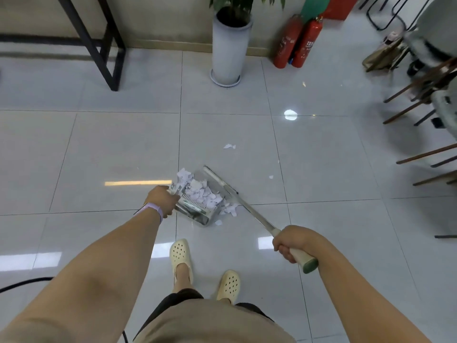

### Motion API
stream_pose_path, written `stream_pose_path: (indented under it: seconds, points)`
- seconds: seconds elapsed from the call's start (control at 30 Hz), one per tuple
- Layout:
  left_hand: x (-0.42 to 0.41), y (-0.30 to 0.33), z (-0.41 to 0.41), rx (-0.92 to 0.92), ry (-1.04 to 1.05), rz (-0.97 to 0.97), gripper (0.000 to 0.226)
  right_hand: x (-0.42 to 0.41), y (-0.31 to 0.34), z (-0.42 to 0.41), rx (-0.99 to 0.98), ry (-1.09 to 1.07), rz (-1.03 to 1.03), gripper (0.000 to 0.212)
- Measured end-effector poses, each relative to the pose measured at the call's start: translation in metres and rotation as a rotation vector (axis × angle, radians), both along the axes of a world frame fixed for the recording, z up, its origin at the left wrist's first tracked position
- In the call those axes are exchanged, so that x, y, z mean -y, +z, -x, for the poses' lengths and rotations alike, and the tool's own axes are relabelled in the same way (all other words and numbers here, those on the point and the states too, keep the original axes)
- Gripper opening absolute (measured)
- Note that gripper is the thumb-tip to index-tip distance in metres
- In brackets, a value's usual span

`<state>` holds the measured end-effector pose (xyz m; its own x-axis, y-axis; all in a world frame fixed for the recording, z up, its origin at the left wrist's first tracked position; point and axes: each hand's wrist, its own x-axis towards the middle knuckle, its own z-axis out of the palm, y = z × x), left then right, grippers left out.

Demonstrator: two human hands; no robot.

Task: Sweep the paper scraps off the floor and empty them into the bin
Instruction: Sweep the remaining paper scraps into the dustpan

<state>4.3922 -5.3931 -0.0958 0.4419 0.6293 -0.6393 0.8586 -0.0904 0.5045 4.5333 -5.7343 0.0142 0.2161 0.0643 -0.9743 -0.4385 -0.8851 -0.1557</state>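
Observation:
A clear dustpan (197,214) sits on the tiled floor, filled with white paper scraps (200,191). My left hand (162,200) grips its handle at the left side. My right hand (293,242) grips the cream handle of a broom (249,210), whose flat head (218,179) lies along the right side of the pan. A few scraps (231,209) lie just outside the pan by the broom pole. Another scrap (229,146) lies farther ahead, and a tiny one (271,177) to the right. No bin is in view.
A tall white plant pot (228,50) and two red fire extinguishers (298,42) stand by the far wall. A black metal frame (99,43) is at the back left. Chairs with wooden legs (420,100) crowd the right side. A black cable (22,284) runs at lower left.

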Motion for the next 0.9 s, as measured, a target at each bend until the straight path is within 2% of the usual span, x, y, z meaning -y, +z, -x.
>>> stream_pose_path:
  seconds: [0.13, 0.23, 0.33, 0.43, 0.53, 0.6, 0.73, 0.9]
  points:
    - [0.029, 0.009, 0.029, 0.04, 0.08, -0.076, 0.018, 0.015, 0.01, -0.005, 0.068, -0.008, -0.072, 0.006]
    - [0.045, 0.022, 0.055, 0.094, 0.159, -0.108, 0.015, 0.019, 0.02, -0.009, 0.107, -0.06, -0.152, 0.011]
    - [0.049, 0.036, 0.089, 0.146, 0.296, -0.147, 0.02, 0.009, 0.025, -0.011, 0.066, -0.218, -0.247, 0.013]
    - [0.05, 0.045, 0.133, 0.159, 0.447, -0.175, 0.027, -0.014, 0.025, -0.009, -0.188, -0.602, -0.361, 0.025]
    - [0.051, 0.057, 0.18, 0.123, 0.522, -0.213, 0.025, -0.041, 0.023, 0.002, -0.424, -0.822, -0.474, 0.033]
    - [0.049, 0.068, 0.211, 0.106, 0.557, -0.241, 0.03, -0.059, 0.012, 0.01, -0.561, -0.877, -0.522, 0.034]
    - [0.036, 0.082, 0.255, 0.091, 0.591, -0.275, 0.035, -0.096, -0.014, 0.021, -0.813, -0.969, -0.66, 0.048]
    - [0.02, 0.093, 0.275, 0.077, 0.586, -0.287, 0.026, -0.159, -0.043, 0.025, -0.931, -1.04, -0.612, 0.021]
